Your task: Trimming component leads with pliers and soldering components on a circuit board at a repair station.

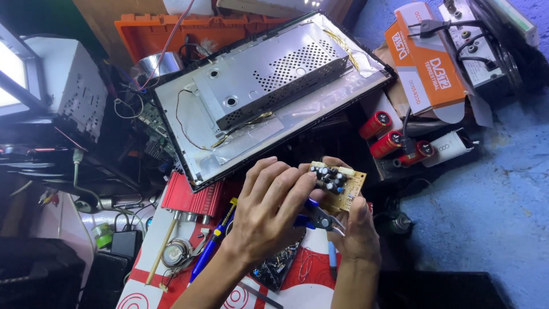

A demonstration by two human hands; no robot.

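A: Hands?

B: Both up over the near edge of the bench. Left hand (269,214) is curled, fingertips pinching down on the parts side of a small board (338,184). Right hand (355,226) cups the board from below and the far side, thumb on its top edge.

A: Tool?

B: Blue-handled pliers (318,218) sit between the two hands, just under the board, jaws pointing right. Which hand grips them I cannot tell.

A: How far along?

B: Board is off the bench, held in the air, its capacitors standing in place. My guess: the work on it is barely begun. No loose part seen in the fingers.

A: Around them?

B: Beyond the hands, an opened panel (269,86) lies back up. Right of them, three red capacitors (392,140). Left and below, a blue screwdriver (210,247) and a red heatsink (191,197).
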